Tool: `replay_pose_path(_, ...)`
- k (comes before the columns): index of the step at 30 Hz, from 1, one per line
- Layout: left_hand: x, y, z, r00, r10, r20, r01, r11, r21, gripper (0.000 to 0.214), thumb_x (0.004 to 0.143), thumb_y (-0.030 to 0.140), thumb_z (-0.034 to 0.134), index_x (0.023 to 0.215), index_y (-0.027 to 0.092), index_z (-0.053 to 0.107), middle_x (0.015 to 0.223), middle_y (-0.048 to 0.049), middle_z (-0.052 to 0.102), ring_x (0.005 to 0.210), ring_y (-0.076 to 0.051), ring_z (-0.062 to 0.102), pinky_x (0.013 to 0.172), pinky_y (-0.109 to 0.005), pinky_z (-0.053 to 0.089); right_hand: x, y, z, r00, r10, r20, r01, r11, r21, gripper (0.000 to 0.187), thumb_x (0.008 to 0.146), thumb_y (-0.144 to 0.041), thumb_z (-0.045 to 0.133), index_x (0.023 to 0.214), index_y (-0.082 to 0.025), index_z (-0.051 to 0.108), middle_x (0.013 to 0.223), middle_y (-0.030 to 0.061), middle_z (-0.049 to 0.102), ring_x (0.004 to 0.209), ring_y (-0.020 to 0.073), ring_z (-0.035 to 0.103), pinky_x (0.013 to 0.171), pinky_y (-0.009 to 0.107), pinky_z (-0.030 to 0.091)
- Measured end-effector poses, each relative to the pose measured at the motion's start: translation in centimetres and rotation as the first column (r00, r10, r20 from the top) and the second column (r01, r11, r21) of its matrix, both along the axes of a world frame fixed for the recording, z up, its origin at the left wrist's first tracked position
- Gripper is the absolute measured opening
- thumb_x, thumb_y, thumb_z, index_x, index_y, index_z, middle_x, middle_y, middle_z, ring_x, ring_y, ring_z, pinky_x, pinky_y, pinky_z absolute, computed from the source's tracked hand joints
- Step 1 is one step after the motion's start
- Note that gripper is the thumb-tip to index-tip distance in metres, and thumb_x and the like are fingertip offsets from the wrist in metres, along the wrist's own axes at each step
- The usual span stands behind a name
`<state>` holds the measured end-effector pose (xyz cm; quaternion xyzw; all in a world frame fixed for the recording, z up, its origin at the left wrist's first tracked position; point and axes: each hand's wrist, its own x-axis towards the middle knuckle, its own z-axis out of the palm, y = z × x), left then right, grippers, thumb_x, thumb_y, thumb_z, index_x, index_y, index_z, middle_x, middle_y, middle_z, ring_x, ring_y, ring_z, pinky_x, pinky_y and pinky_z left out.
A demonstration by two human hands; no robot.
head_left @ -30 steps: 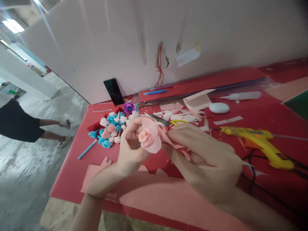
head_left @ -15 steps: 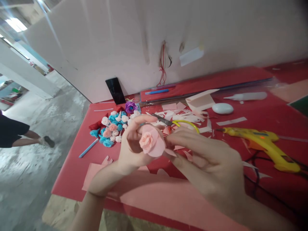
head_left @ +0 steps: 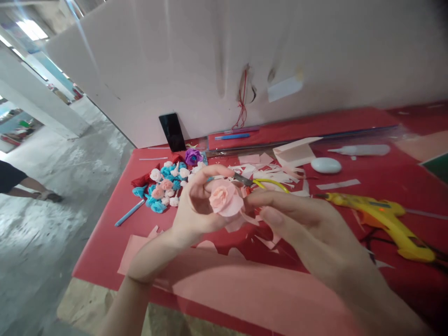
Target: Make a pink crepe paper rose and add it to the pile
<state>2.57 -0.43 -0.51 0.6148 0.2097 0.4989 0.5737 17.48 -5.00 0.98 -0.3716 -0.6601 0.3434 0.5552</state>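
A small pink paper rose sits between both of my hands above the red table. My left hand curls around it from the left, fingers closed on its base and outer petal. From the right, my right hand pinches the loose pink petal strip at the rose's edge with thumb and fingertips. A large pink paper sheet lies under my forearms at the near table edge.
A heap of small blue, white, pink and purple paper roses lies to the left. Scissors with yellow handles rest among paper scraps. A yellow glue gun lies right. A phone leans on the wall. A person's legs show far left.
The rose has turned a little in my fingers and my right hand slid lower along the petal. The view has shifted rightward and the person at the left walked further out of frame.
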Motion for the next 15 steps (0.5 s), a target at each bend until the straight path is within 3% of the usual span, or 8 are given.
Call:
replay_pose_path(3, -0.13, 0.15, -0.07, 0.999, -0.038, 0.019, 0.038, 0.999, 0.031, 0.04, 0.071, 0.043, 0.074, 0.098, 0.024, 0.051, 0.061, 0.0045, 0.06, 0.051, -0.011, 0.06, 0.054, -0.025, 0.053, 0.32, 0.1, -0.31, 0.999, 0.048, -0.006, -0.048, 0.998, -0.046, 0.028, 0.093, -0.033, 0.049, 0.072, -0.025, 0.067, 0.063, -0.0031, 0.066, 0.055, 0.0103, 0.063, 0.046, 0.017, 0.049)
replay_pose_path(8, -0.4, 0.41, -0.41, 0.992, -0.121, 0.031, 0.121, 0.993, 0.008, 0.037, 0.071, 0.034, 0.074, 0.098, 0.025, 0.052, 0.059, 0.0057, 0.058, 0.045, -0.008, 0.054, 0.049, -0.022, 0.049, 0.02, 0.22, -0.16, 0.997, 0.055, -0.052, -0.065, 0.976, -0.207, 0.019, 0.082, -0.036, 0.064, 0.068, -0.024, 0.07, 0.063, -0.0021, 0.069, 0.046, 0.0104, 0.059, 0.037, 0.017, 0.044)
replay_pose_path(15, -0.53, 0.43, 0.01, 0.973, -0.224, 0.058, 0.228, 0.971, -0.076, 0.037, 0.069, 0.019, 0.075, 0.098, 0.024, 0.052, 0.063, 0.0051, 0.06, 0.046, -0.008, 0.056, 0.05, -0.019, 0.049, 0.22, 0.3, -0.21, 0.994, 0.082, -0.074, -0.098, 0.964, -0.245, 0.02, 0.075, -0.039, 0.072, 0.062, -0.023, 0.07, 0.057, -0.0018, 0.066, 0.045, 0.0095, 0.054, 0.037, 0.018, 0.041)
